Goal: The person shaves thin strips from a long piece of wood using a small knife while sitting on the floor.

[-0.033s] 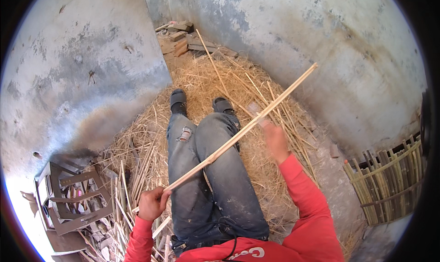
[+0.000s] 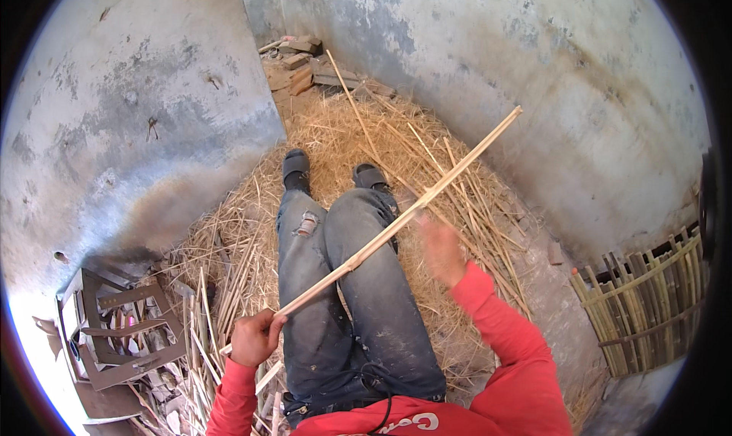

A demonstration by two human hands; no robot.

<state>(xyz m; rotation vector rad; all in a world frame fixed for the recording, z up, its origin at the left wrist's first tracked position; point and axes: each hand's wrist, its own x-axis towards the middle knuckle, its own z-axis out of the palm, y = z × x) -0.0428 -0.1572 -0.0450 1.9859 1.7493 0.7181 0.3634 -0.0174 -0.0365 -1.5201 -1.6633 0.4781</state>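
Note:
My left hand (image 2: 255, 338) is closed round the lower end of a long pale split bamboo strip (image 2: 385, 236). The strip slants across my thighs, its far end up to the right in the air; a knot bulges over my knees. Just below the strip's right half, my right hand (image 2: 442, 251) is smeared by motion. Its fingers look curled, and a faint pale streak runs from them toward the strip. What makes that streak is too blurred to name.
Straw-like shavings and loose strips (image 2: 476, 200) cover the floor round my sandalled feet. A broken brown frame (image 2: 137, 329) lies at left among debris. A slatted bamboo panel (image 2: 648, 306) leans at right. Bricks (image 2: 297, 59) lie in the far corner between worn walls (image 2: 496, 47).
My right hand has moved toward me and slightly left, under the strip. The strip's far end has shifted a little left. My left hand keeps its hold.

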